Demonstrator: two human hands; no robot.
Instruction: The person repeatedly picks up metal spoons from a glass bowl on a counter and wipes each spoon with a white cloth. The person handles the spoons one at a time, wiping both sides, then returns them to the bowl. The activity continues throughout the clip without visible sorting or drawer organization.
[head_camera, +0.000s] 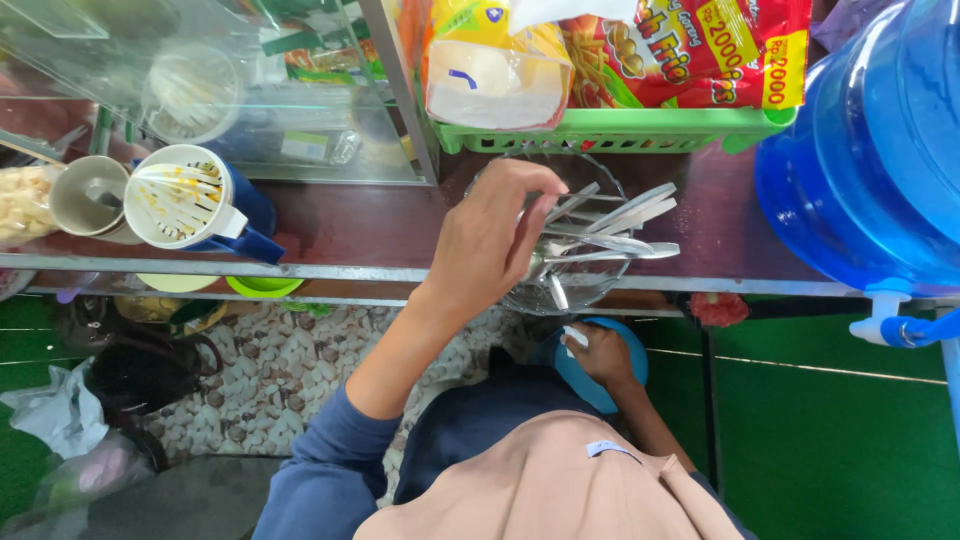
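Note:
My left hand (487, 243) reaches into a clear glass jar (580, 290) that stands on the dark counter and holds several metal spoons and forks (625, 228). Its fingertips are pinched on the handle of one spoon at the jar's left side. Lower down, close to my body, my right hand (603, 352) grips a round blue bowl (628, 372) by its rim. A small white thing shows at the thumb; I cannot tell what it is.
A big blue water bottle (870, 150) with a tap stands at the right. Behind the jar, a green basket (620, 130) holds snack packets. At the left are a blue jug with a white lid (195, 205), a beige cup (88, 195) and a glass case (200, 80). Bags (130, 370) lie on the floor.

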